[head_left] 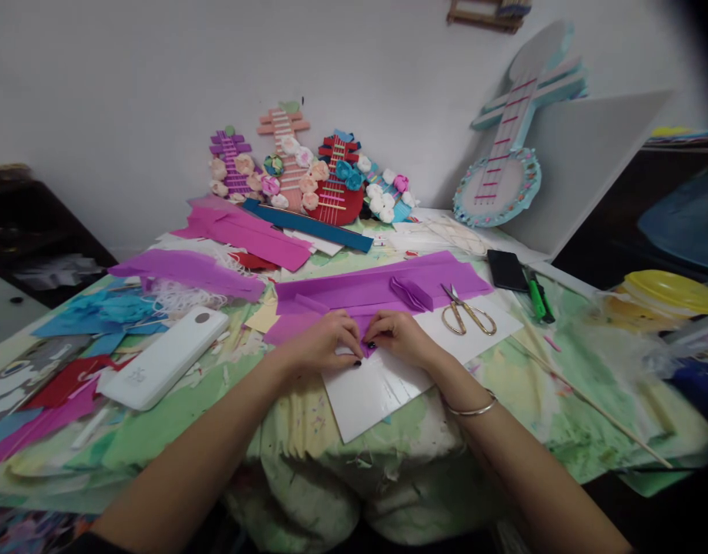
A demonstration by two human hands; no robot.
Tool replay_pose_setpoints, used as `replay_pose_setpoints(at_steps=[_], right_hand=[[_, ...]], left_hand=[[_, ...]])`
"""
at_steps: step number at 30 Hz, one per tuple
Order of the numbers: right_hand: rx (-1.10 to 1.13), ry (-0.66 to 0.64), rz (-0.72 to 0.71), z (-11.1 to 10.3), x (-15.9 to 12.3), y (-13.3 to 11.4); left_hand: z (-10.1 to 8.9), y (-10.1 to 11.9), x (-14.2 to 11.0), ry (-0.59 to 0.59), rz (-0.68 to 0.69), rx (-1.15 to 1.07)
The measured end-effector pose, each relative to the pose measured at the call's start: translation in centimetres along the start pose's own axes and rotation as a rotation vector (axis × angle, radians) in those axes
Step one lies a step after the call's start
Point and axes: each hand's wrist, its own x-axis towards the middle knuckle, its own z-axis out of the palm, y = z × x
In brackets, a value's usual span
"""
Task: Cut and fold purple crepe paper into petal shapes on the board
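Over a white board my left hand and my right hand meet, their fingertips pinched on a small piece of purple crepe paper. Dark nails show on both hands, and a bangle circles my right wrist. Just beyond my fingers lies a wide purple crepe sheet, with a folded purple piece resting on it. Gold-handled scissors lie partly open to the right of my right hand. My fingers cover part of the small piece, so its full shape is hidden.
A white power bank or phone-like slab lies at left near coloured paper scraps. Decorated toy guitars stand against the wall. On the right are a black phone, a green cutter, a thin stick and a yellow-lidded tub.
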Motion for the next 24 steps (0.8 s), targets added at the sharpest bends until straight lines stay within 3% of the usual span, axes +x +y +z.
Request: replay_pose_setpoints(at_steps=[13,19,24], right_hand=[[0.011,-0.012,-0.005,-0.2,0.0,-0.1],[0.02,-0.014,0.031,-0.2,0.0,-0.1],[0.039,0.011,0.043,-0.2,0.0,0.2]], left_hand=[[-0.7,0.2,-0.2,-0.104,-0.003,-0.022],[-0.8,0.9,-0.2,-0.023,-0.043,-0.034],[-0.7,1.5,-0.2,-0.126,-0.056,0.061]])
